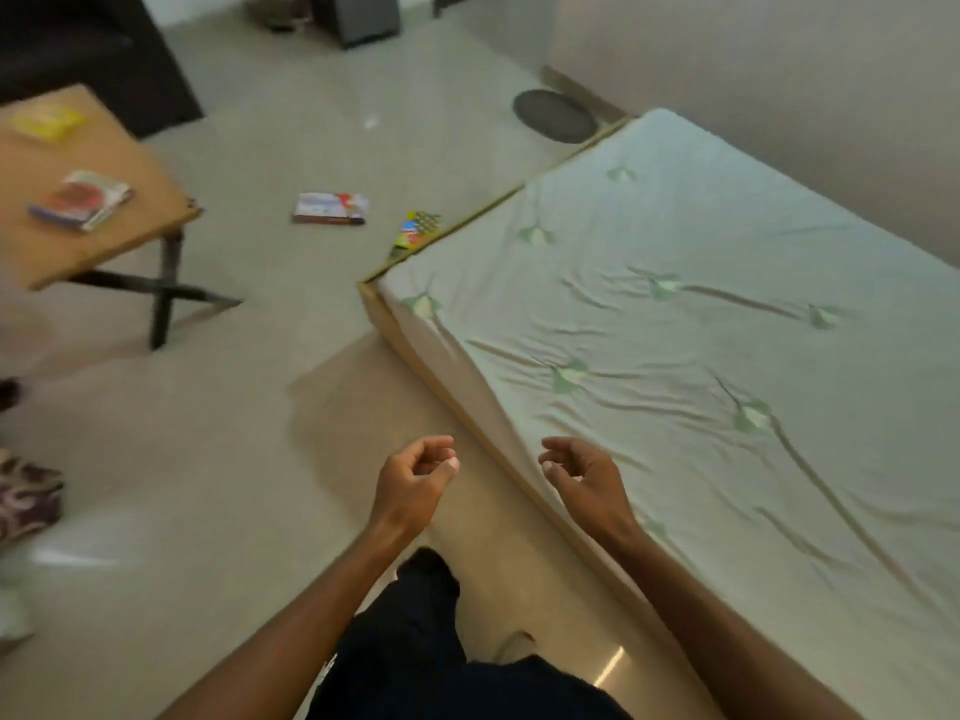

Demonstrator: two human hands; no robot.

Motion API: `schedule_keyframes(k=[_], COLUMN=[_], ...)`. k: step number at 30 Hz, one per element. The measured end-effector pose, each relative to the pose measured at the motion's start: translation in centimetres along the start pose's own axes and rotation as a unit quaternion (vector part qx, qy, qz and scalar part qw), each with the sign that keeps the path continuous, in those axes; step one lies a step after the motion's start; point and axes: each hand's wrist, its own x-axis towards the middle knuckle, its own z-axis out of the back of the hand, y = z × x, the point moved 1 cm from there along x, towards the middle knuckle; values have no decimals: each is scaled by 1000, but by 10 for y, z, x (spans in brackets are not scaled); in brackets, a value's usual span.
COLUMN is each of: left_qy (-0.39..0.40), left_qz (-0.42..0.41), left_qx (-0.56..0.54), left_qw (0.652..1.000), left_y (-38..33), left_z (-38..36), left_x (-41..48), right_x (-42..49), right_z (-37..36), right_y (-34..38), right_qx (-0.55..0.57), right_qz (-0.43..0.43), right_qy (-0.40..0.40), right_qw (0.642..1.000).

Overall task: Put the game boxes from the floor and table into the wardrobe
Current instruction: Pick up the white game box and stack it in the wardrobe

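Two game boxes lie on the tiled floor ahead: a white and red one [331, 208] in the open, and a colourful yellow one [416, 228] against the bed's corner. On the wooden table [130, 163] at the left rest a red and white game box [83, 199] and a yellow box [45, 123]. My left hand [415, 483] and my right hand [584, 478] hover low in front of me, fingers loosely curled, holding nothing, well short of every box. The wardrobe is not visible.
A bed [701, 330] with a pale green sheet fills the right side. A dark round object [556, 115] lies on the floor near the wall. Dark furniture [93, 49] stands behind the table. Patterned cloth [26, 498] sits at the left edge.
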Motion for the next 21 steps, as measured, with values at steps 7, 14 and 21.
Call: schedule_keyframes(k=[7, 14, 21], left_qy=[-114, -184, -202], left_qz=[20, 16, 19], left_qx=[-41, -58, -39], left_qw=[992, 981, 979], left_y=[-35, -89, -126], left_z=[128, 249, 349], left_x=[164, 310, 491], right_x=[187, 342, 525], right_z=[-100, -201, -301], right_y=[128, 239, 326], right_qx=[-27, -17, 14], right_qz=[60, 86, 86], right_qy=[86, 129, 154], right_qw=[994, 988, 984])
